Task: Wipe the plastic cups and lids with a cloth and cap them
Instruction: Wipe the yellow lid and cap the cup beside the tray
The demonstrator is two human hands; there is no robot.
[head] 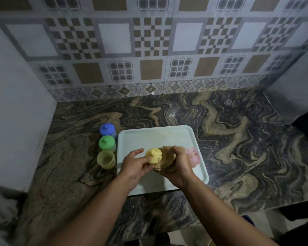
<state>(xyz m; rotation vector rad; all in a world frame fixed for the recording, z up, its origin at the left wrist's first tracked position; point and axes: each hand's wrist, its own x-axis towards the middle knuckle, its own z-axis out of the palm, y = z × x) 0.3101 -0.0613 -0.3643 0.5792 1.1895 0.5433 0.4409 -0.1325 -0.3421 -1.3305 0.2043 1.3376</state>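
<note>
Marble counter [229, 139]: three cups [107, 146], two capped.

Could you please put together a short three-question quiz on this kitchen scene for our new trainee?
1. True or false: the blue cup and green cup are already capped.
2. Which hand holds the yellow lid? A) left hand B) right hand
3. Fill in: the open yellow cup stands on the counter, just left of the white ____.

Key: 1 true; 2 A, while the right hand holds the cloth; 3 tray.
</note>
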